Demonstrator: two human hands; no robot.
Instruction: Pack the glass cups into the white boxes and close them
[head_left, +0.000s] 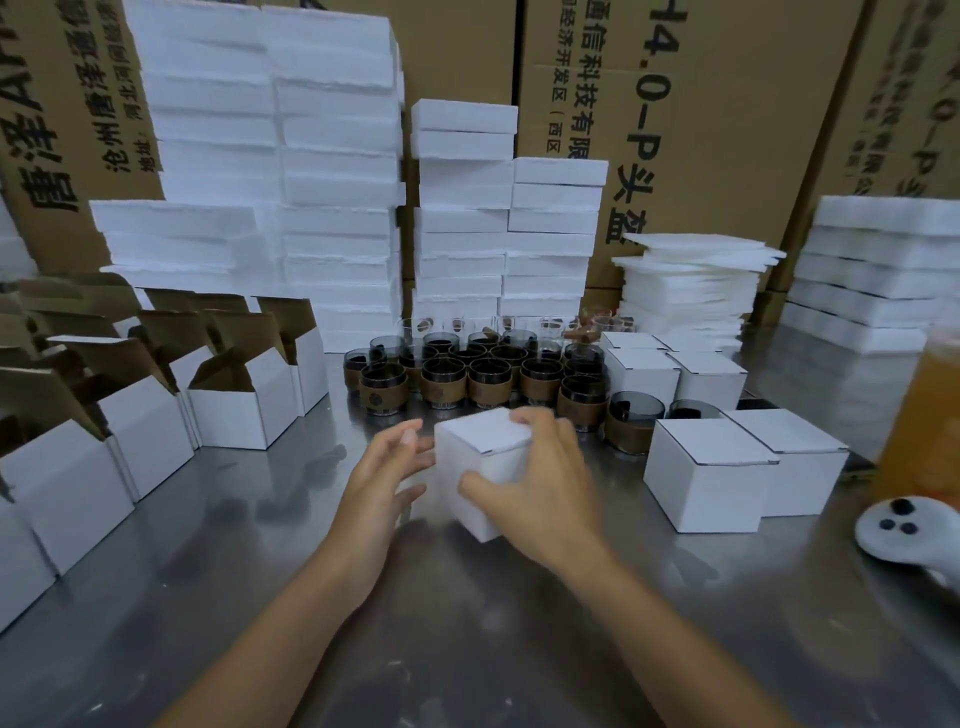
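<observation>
Two bare forearms enter from the near edge and meet over a steel table (467, 639). Right hand (540, 483): fingers curled over the top of a white box (483, 467), thumb pressed against its near face, so the box is pinched between them. Left hand (384, 467): fingers straight and slightly spread, pointing at the box's left face; motion blur hides whether the fingertips touch it. The white box sits between the two sets of fingers with its lid down.

Just beyond the fingertips stands a dense cluster of glass cups (488, 374), dark-tinted, each wrapped in a brown sleeve. Left of the left hand's fingers, well apart, open boxes (234, 410) stand in rows with their brown-lined flaps raised. Right of the right hand's fingers, closed boxes (711, 473) stand side by side, with more behind them near the cups.

Far beyond the fingers, stacks of white foam slabs (337, 208) rise against printed cartons (675, 104). At the right edge stand an orange drink (919, 415) and, nearer, a white controller (904, 530).
</observation>
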